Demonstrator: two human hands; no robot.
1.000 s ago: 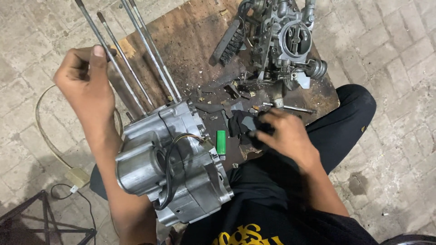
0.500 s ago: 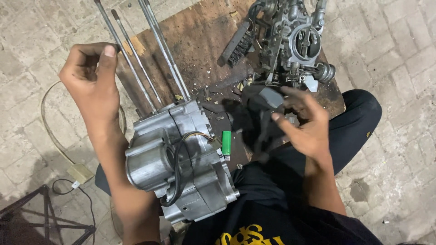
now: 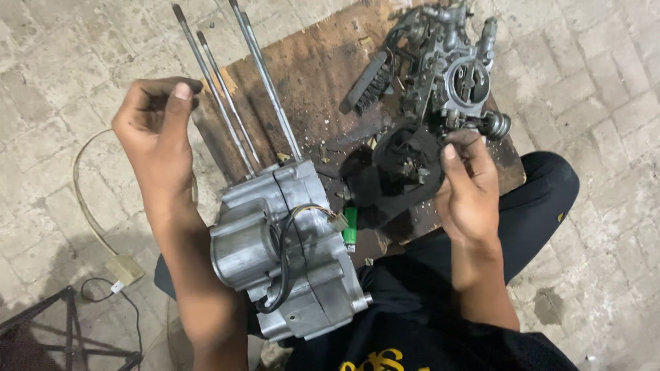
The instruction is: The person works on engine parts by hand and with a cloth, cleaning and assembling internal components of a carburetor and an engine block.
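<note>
**A:** Head view: the left hand (image 3: 152, 134) is curled round the top of one long stud (image 3: 213, 93), steadying the grey engine case (image 3: 285, 254) on the lap.

**B:** And the right hand (image 3: 469, 189)?

**A:** At three o'clock, fingers pinching a black rubber part (image 3: 395, 175) lifted off the wooden board (image 3: 302, 75). I'd say it's sorting parts; next it must line that piece up carefully.

**B:** What's unclear?

**A:** What the rubber piece really is. The carburettor (image 3: 457, 75) at one o'clock is cluttered, and the case's underside is hidden.
</note>
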